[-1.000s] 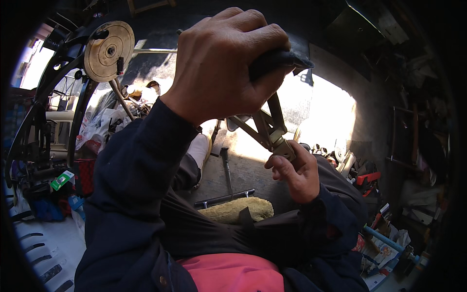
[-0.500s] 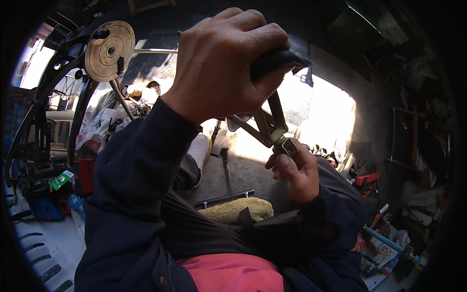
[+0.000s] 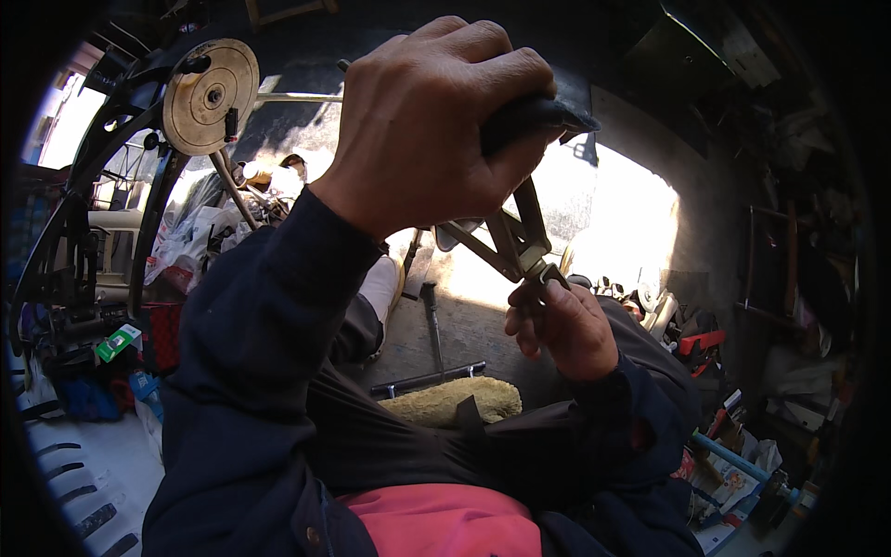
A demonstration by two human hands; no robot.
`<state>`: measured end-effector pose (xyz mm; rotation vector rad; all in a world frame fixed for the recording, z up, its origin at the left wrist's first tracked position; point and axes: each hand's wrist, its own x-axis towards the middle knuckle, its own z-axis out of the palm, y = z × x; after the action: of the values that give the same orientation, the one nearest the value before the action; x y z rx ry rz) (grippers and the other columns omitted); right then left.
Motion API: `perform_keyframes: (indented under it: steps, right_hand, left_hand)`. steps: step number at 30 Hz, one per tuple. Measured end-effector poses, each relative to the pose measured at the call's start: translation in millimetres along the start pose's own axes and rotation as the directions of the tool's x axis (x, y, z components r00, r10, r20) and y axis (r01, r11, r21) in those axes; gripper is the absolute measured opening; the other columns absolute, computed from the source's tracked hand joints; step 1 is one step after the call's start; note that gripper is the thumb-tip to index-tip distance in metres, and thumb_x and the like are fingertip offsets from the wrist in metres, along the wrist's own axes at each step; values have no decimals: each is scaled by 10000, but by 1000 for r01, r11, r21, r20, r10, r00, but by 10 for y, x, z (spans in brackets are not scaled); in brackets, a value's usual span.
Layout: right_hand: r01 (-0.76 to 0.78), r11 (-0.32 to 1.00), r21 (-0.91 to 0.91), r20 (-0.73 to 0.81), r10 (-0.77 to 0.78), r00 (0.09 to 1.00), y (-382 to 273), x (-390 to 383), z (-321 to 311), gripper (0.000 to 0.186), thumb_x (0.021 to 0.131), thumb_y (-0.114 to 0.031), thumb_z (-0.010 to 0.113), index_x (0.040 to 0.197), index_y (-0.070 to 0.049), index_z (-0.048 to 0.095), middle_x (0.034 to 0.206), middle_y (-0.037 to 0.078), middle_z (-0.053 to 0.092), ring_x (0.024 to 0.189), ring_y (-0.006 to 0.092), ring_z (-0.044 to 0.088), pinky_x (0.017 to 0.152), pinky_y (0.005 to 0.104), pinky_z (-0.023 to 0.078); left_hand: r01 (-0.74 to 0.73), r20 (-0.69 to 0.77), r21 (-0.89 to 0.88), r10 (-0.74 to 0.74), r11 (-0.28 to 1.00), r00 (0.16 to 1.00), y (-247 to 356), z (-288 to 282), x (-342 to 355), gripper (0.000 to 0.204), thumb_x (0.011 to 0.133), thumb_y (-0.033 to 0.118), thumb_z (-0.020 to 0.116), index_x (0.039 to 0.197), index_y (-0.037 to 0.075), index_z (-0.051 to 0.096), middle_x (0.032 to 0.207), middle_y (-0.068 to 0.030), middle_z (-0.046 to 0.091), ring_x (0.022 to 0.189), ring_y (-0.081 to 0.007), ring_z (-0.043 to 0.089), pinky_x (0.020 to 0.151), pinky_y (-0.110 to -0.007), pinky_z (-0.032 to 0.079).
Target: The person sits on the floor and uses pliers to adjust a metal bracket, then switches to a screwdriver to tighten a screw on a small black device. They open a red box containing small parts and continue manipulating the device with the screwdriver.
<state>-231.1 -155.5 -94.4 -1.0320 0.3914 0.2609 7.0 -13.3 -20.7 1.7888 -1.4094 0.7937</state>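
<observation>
Two hands occupied: left hand [image 3: 422, 130] grip wraps black curved piece [image 3: 534, 121]; hinged metal linkage [image 3: 504, 249] sits below it; right hand [image 3: 577, 330] pinches linkage's near end, thumb now shifted higher over it, presumably a fresh hold.

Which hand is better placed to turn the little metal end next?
Probably the right hand, since it pinches the metal end. The left hand grips a black piece higher in the picture.

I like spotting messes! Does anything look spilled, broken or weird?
Just untidy: at the left, plastic bags lie jumbled with other things. I see no clear spill, and the metal frame in the right hand shows no plain damage.
</observation>
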Motion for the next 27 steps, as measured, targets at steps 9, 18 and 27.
perform_keyframes:
  steps: [9,18,27]
  right_hand:
    - [279,513,-812,-40,-526,850,3,-8,116,300,957,-96,757,1203,19,629,869,115,738,731,175,722,654,320,544]
    - [243,914,-326,-109,-291,950,61,-12,62,463,1063,-393,640,1253,29,623,910,142,740,675,157,664,632,283,517]
    - [17,999,-37,-10,-18,1000,27,21,-31,615,1094,-535,519,1235,52,636,923,179,726,642,155,609,604,293,495]
  left_hand:
    - [-4,11,7,4,1000,1000,10,9,-6,281,796,343,898,965,148,788,827,-8,702,729,-203,676,601,-339,537]
    - [4,-6,4,-4,1000,1000,-7,9,-4,275,788,330,904,960,151,787,818,-13,701,723,-211,686,600,-332,539]
    - [18,21,18,-19,1000,1000,-1,-4,-7,275,798,342,895,964,152,784,816,-8,696,727,-204,682,603,-336,539]
